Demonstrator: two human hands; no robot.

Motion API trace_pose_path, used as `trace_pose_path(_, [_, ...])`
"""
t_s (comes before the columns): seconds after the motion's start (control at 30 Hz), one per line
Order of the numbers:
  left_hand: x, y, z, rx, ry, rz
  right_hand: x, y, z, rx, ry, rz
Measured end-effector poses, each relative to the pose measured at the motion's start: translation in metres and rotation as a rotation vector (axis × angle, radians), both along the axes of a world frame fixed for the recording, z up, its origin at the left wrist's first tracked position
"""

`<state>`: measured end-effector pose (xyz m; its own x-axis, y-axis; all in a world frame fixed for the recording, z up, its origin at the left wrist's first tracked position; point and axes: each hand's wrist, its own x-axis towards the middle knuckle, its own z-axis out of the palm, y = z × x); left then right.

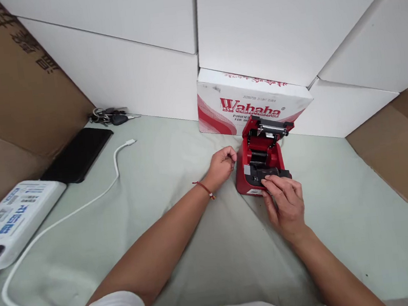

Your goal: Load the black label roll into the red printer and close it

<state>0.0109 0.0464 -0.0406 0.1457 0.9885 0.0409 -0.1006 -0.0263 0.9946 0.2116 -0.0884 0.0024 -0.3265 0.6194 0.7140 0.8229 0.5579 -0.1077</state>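
A small red label printer (241, 178) stands on the cloth with its lid (272, 126) raised. Inside the red body is a dark roller (258, 157), and a black front section (265, 172) lies along the near edge. Over that section is my right hand (285, 202), fingers on top and thumb at the front edge, gripping the printer there. My left hand (223, 165) is closed with curled fingers just beside the printer's left side. Nothing shows in it, and I cannot tell whether it touches the printer.
Behind the printer stands a white and red carton (216, 105) against white boxes (135, 67). To the left lie keys (111, 116), a black phone (79, 155), a white power bank (20, 218) and a white cable (84, 204). Cardboard (402, 145) flanks the right side.
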Motion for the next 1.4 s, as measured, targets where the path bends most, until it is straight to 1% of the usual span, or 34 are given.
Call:
trace_pose_path(0.1, [-0.002, 0.005, 0.013, 0.054, 0.019, 0.142, 0.003, 0.003, -0.01, -0.021, 0.024, -0.001])
trace_pose_path(0.2, [-0.003, 0.021, 0.035, 0.213, 0.127, 0.322, 0.007, 0.003, -0.013, -0.023, 0.03, 0.005])
trace_pose_path(0.23, [-0.002, 0.027, 0.043, 0.264, 0.165, 0.338, 0.008, 0.003, -0.013, -0.021, 0.027, 0.007])
trace_pose_path(0.3, [0.002, 0.039, 0.057, 0.325, 0.189, 0.293, 0.009, 0.004, -0.012, -0.013, 0.022, 0.02])
trace_pose_path(0.33, [0.006, 0.043, 0.062, 0.336, 0.174, 0.233, 0.01, 0.006, -0.01, -0.008, 0.021, 0.027])
trace_pose_path(0.4, [0.013, 0.045, 0.067, 0.309, 0.11, 0.106, 0.014, 0.008, -0.006, 0.004, 0.026, 0.042])
trace_pose_path(0.43, [0.017, 0.041, 0.067, 0.291, 0.081, 0.061, 0.016, 0.009, -0.004, 0.005, 0.03, 0.049])
trace_pose_path(0.47, [0.019, 0.036, 0.067, 0.276, 0.064, 0.031, 0.018, 0.009, -0.002, 0.0, 0.033, 0.053])
trace_pose_path(0.5, [0.021, 0.028, 0.067, 0.281, 0.068, 0.029, 0.02, 0.008, 0.0, -0.011, 0.037, 0.057])
trace_pose_path(0.63, [0.015, -0.01, 0.071, 0.417, 0.186, 0.008, 0.025, -0.004, 0.006, -0.084, 0.034, 0.051])
trace_pose_path(0.73, [0.008, -0.028, 0.076, 0.506, 0.197, 0.016, 0.023, -0.017, 0.006, -0.116, 0.003, -0.01])
trace_pose_path(0.8, [0.006, -0.033, 0.074, 0.531, 0.178, 0.018, 0.021, -0.022, 0.005, -0.129, -0.015, -0.042])
trace_pose_path(0.9, [0.007, -0.037, 0.061, 0.553, 0.165, 0.022, 0.02, -0.024, 0.002, -0.155, -0.02, -0.048])
trace_pose_path(1.03, [0.012, -0.043, 0.04, 0.654, 0.278, 0.034, 0.021, -0.019, -0.001, -0.167, 0.001, -0.041])
trace_pose_path(1.1, [0.013, -0.044, 0.036, 0.7, 0.326, 0.049, 0.021, -0.016, -0.002, -0.14, 0.021, -0.037])
trace_pose_path(1.13, [0.012, -0.044, 0.036, 0.699, 0.334, 0.051, 0.021, -0.015, -0.003, -0.126, 0.029, -0.035])
trace_pose_path(1.17, [0.011, -0.043, 0.036, 0.678, 0.329, 0.04, 0.02, -0.014, -0.004, -0.114, 0.033, -0.032])
trace_pose_path(1.23, [0.006, -0.039, 0.038, 0.602, 0.264, -0.032, 0.02, -0.012, -0.005, -0.095, 0.034, -0.031])
trace_pose_path(1.33, [-0.002, -0.031, 0.038, 0.487, 0.083, -0.158, 0.02, -0.012, -0.006, -0.096, 0.032, -0.03])
trace_pose_path(1.4, [-0.003, -0.027, 0.036, 0.434, -0.011, -0.181, 0.021, -0.014, -0.005, -0.12, 0.027, -0.024])
